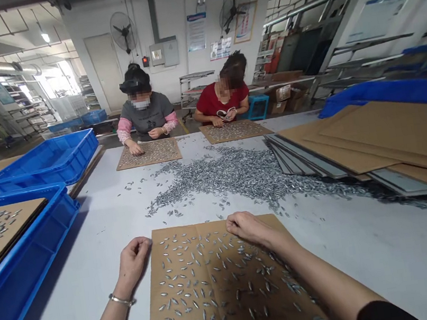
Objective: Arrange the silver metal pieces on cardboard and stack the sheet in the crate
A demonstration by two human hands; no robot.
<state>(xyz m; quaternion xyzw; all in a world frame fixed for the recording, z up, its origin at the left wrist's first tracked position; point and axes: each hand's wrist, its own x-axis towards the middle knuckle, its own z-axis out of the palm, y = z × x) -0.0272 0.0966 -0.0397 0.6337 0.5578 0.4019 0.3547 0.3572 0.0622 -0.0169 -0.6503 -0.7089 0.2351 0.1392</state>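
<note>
A brown cardboard sheet (201, 290) lies in front of me on the white table, spread with many small silvery metal pieces (195, 305), pointed at both ends. My left hand (135, 257) is curled closed beside the sheet's upper left edge, and whatever its fingers may hold is hidden. Over the sheet's far right part, my right hand (245, 227) is closed with thumb and fingers together. Anything in that pinch is too small or covered to make out. Just beyond the sheet is a wide loose heap of the same metal pieces (231, 173).
Blue plastic trays (55, 205) stand at the left, the nearer one with a filled cardboard sheet (1, 226). Stacked cardboard sheets (402, 132) lie on the right before another blue tray (388, 94). Two people (146, 116) sit across the table, each at a cardboard sheet (148, 153).
</note>
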